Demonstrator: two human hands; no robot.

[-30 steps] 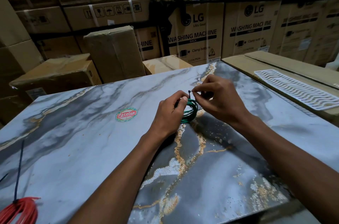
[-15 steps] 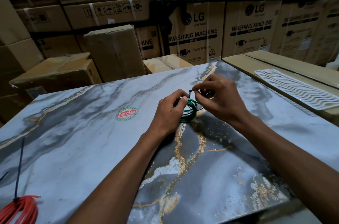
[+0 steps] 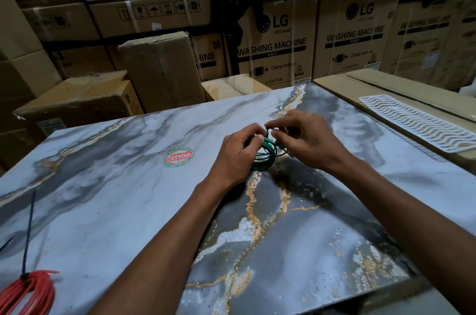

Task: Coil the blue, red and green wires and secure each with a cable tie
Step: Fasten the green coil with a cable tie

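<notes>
A small green wire coil (image 3: pixel 265 156) rests on the marble-patterned table (image 3: pixel 108 198) near its middle. My left hand (image 3: pixel 238 153) grips the coil's left side, thumb over the loops. My right hand (image 3: pixel 306 143) pinches a thin black cable tie (image 3: pixel 268 130) at the top of the coil; the tie's tail curves out to the right under my fingers. A red wire coil (image 3: pixel 31 294) lies at the table's near left corner, bound by a dark cable tie (image 3: pixel 27 234) whose long tail points away across the table. No blue wire is in view.
A round red and green sticker (image 3: pixel 178 157) sits left of my hands. A white wavy plastic grid (image 3: pixel 422 124) lies on a cardboard box at the right. Stacked cardboard cartons (image 3: pixel 278 39) fill the background behind the table's far edge.
My right hand's fingers have closed in slightly on the tie at the top of the green coil. Both hands and the coil stay in the same place.
</notes>
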